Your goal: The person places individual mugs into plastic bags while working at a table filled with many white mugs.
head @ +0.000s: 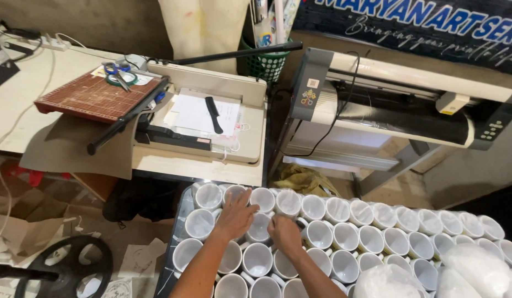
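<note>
- Far left, a paper trimmer (96, 96) with scissors (117, 74) lies on the table (24, 105), well apart from the hands.
- The left hand (235, 217) rests spread over the white mugs (209, 196), its grip loose, fingertips touching rims.
- The right hand (284, 233) pinches at one mug (260, 227) between both hands; whether that grip has closed, I cannot tell.
- Judged step: sorting packed mugs; lifting one needs a firm hold on rim or handle.
- Right, a vinyl cutter (399, 105) stands behind the rows.
</note>
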